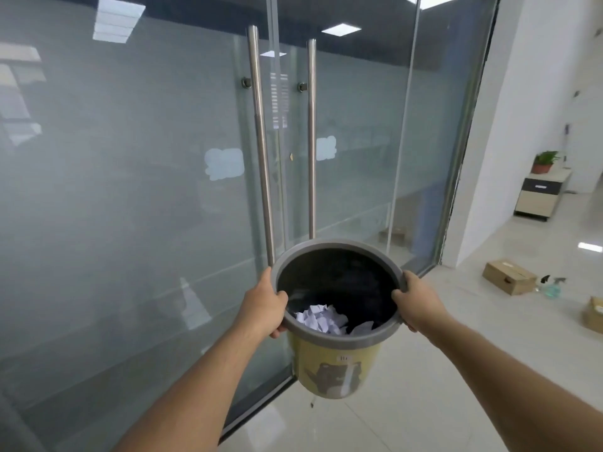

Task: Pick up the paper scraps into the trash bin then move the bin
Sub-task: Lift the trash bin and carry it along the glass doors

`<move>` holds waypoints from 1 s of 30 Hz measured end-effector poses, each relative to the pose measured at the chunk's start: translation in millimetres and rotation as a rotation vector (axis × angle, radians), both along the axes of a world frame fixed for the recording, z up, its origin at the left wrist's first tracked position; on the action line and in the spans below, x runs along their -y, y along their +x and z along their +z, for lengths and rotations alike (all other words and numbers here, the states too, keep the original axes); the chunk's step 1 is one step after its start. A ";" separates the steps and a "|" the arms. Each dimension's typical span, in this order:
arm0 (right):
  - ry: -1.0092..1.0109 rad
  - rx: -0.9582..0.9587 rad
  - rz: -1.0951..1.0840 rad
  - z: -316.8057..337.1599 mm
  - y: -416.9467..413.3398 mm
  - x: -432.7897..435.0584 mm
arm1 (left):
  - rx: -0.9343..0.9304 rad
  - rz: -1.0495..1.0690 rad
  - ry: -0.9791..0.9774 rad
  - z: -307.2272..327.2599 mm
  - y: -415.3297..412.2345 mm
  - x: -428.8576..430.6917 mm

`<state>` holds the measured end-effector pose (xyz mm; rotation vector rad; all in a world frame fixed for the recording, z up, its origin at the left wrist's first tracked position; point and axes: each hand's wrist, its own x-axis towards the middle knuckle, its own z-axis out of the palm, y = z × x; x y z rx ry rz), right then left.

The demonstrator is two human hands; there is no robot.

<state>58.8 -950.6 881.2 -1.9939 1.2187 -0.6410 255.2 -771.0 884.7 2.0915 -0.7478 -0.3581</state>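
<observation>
Head view puts you right in front of frosted glass doors (163,190) that fill the far left and centre of the scene, with two tall steel pull handles (261,151) standing side by side at the middle seam. Pale glossy floor tiles (408,402) spread to the right and near you. Far right, a white wall (522,125) runs back to a low cabinet (540,195) with a potted plant (545,161) on top.

You hold the trash bin (336,370) up off the floor between both arms, just in front of the door handles, its mouth tilted toward you. It has a yellow body with a bear picture, a grey rim and a dark inside. Your left hand (261,306) wraps the left side of the rim, thumb over the top edge and fingers curled beneath, clamped on it. Your right hand (416,301) grips the right side of the rim likewise, thumb inside and fingers closed under the lip.

On the floor at right lies a cardboard box (509,277), with a spray bottle (551,287) just beside it.

Crumpled white paper scraps (321,318) rest at the bottom of the bin, toward its near side.
</observation>
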 end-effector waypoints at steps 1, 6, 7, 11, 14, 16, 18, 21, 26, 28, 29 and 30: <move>-0.009 0.000 0.008 -2.2 1.4 9.7 | -0.001 0.008 0.003 -1.0 -0.7 7.8; -0.042 -0.013 0.043 -22.7 12.5 43.6 | 0.008 0.086 0.054 -15.2 -6.1 33.4; -0.049 -0.017 0.053 -27.9 15.0 46.6 | 0.010 0.106 0.069 -19.0 -6.1 36.5; -0.062 -0.052 0.080 -44.4 21.5 56.3 | 0.005 0.138 0.129 -29.8 -0.6 47.8; -0.058 -0.060 0.077 -56.4 25.4 67.4 | -0.002 0.112 0.142 -40.1 6.1 58.3; -0.064 -0.077 0.065 -65.1 29.6 74.7 | -0.008 0.099 0.144 -50.1 12.5 66.3; -0.075 -0.096 0.065 -77.6 35.1 81.0 | -0.014 0.110 0.143 -64.9 18.2 72.7; -0.086 -0.127 0.061 -109.9 40.3 89.5 | -0.022 0.124 0.148 -99.9 25.6 81.3; -0.067 -0.184 0.031 -211.5 40.6 91.6 | -0.067 0.127 0.183 -202.8 27.2 87.0; -0.054 -0.231 0.040 -266.8 37.6 86.1 | -0.074 0.110 0.234 -260.9 24.5 83.5; -0.044 -0.251 0.045 -297.0 34.8 82.3 | -0.080 0.097 0.257 -292.6 22.5 80.4; -0.030 -0.267 0.049 -328.1 32.3 78.1 | -0.089 0.085 0.281 -325.1 20.6 76.8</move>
